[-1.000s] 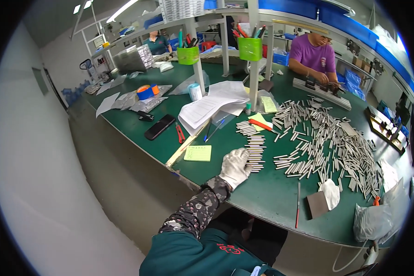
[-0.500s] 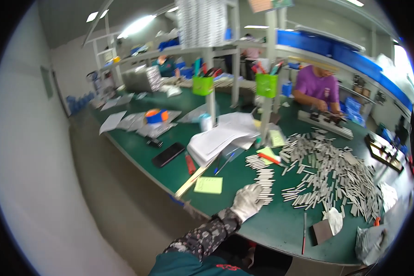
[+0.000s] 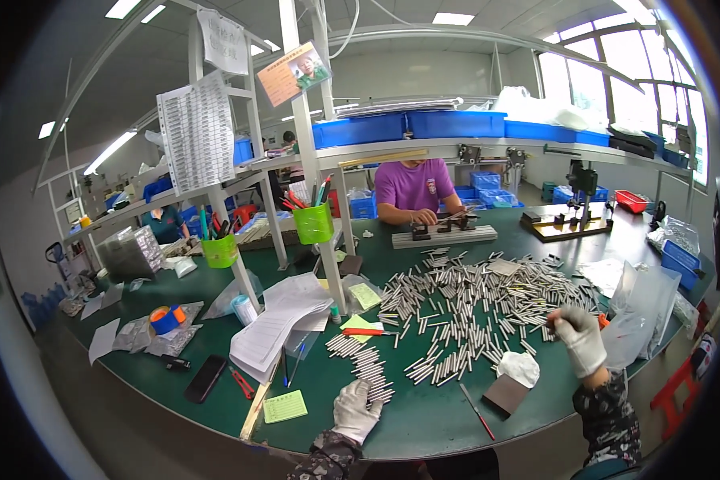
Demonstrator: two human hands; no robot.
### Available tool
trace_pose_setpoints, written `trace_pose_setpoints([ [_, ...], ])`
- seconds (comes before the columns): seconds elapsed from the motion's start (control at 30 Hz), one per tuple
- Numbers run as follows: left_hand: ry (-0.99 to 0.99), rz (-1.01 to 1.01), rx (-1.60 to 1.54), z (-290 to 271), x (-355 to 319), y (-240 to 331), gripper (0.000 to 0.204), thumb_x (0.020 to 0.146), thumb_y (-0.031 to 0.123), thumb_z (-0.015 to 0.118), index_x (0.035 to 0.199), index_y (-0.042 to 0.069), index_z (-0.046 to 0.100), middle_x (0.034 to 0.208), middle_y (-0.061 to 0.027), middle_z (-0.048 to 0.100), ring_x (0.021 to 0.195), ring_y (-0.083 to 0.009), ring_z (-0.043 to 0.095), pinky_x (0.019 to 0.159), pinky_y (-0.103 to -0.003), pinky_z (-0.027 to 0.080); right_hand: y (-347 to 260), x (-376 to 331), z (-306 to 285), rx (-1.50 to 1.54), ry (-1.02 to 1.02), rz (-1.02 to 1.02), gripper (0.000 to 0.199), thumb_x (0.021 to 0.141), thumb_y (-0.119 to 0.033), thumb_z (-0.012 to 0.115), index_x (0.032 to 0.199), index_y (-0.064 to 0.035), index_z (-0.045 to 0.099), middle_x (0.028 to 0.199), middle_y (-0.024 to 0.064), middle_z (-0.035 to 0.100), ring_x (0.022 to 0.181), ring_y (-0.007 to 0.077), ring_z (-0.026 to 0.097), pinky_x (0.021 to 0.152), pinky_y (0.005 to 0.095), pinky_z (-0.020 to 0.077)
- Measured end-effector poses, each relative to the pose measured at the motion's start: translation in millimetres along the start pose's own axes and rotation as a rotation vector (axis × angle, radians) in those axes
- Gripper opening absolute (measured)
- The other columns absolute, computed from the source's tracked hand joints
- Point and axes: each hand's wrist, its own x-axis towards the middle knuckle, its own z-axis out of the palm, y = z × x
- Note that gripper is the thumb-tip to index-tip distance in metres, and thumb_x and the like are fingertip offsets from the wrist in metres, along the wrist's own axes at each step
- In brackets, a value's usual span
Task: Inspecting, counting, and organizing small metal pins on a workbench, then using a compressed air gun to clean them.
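Note:
My left hand [image 3: 357, 413], in a white glove, rests at the near end of a neat row of short metal pins [image 3: 368, 366]. Its fingers and thumb lie apart against the pins. My right hand [image 3: 582, 342], gloved with bare fingertips, is raised at the right side of a large loose heap of metal pins [image 3: 476, 312]. Those fingers are curled in; whatever they hold, if anything, cannot be made out. Between the hands lie a brown square block [image 3: 506, 395], a crumpled white cloth [image 3: 519, 369] and a thin red-handled tool [image 3: 478, 414].
Left on the green table are a phone [image 3: 206, 379], a red cutter [image 3: 242, 384], papers [image 3: 276, 320] and a yellow-green note [image 3: 285, 406]. Shelf posts with green pen holders [image 3: 313, 224] rise behind. Across the table a person in purple [image 3: 414, 188] works at a metal fixture [image 3: 444, 235]. Plastic bags [image 3: 644, 308] lie right.
The view has swung to the right, bringing my right hand into sight beside the heap. My left hand stays at the near end of the pin row.

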Motion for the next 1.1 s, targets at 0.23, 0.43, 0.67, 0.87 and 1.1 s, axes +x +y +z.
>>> trace_pose_setpoints([
  [0.23,0.1,0.044,-0.054,-6.1,-0.5,1.6,0.036,0.067,0.018,0.066,0.098,0.005,0.055,0.099,-0.0119,0.057,0.09,-0.0316,0.053,0.08,-0.04,0.044,-93.2,158.4,100.3,0.345,-0.435,0.007,0.048,0.087,-0.049,0.046,0.106,-0.0056,0.05,0.085,0.0103,0.061,0.071,0.0158,0.06,0.057,0.0243,0.0481],
  [0.43,0.072,0.089,-0.148,-6.2,3.4,3.7,0.038,0.068,0.021,0.067,0.1,0.005,0.057,0.101,-0.0101,0.058,0.09,-0.0302,0.055,0.079,-0.039,0.046,-152.1,268.4,158.5,0.519,-0.101,0.126,0.079,0.077,-0.068,0.043,0.124,-0.0055,0.031,0.106,0.0256,0.056,0.086,0.0319,0.062,0.056,0.0305,0.0505],
  [0.67,0.136,0.118,-0.223,-10.2,-7.3,11.8,0.048,0.068,0.02,0.061,0.112,0.003,0.052,0.105,-0.0163,0.054,0.089,-0.0351,0.052,0.076,-0.043,0.044,-165.1,321.4,183.3,0.592,0.259,0.084,0.045,0.082,-0.047,0.052,0.106,-0.0093,0.048,0.094,0.0145,0.06,0.069,0.0245,0.063,0.043,0.0252,0.051],
  [0.87,0.072,0.119,-0.265,-24.2,-4.6,12.0,0.034,0.066,0.017,0.065,0.097,0.005,0.057,0.098,-0.0098,0.058,0.089,-0.0295,0.055,0.078,-0.04,0.046,-146.5,316.9,192.8,0.916,0.25,0.014,0.014,0.083,-0.013,0.047,0.094,-0.0063,0.051,0.086,0.0119,0.06,0.064,0.0233,0.06,0.044,0.026,0.0531],
  [1.1,0.13,0.105,-0.232,-22.3,6.8,9.7,0.03,0.065,0.012,0.06,0.094,0.004,0.054,0.096,-0.0118,0.055,0.088,-0.0319,0.052,0.078,-0.04,0.043,-102.0,204.3,117.7,1.05,0.014,-0.025,0.011,0.081,-0.009,0.052,0.088,-0.0014,0.051,0.077,0.0102,0.061,0.061,0.02,0.061,0.047,0.024,0.0527],
])
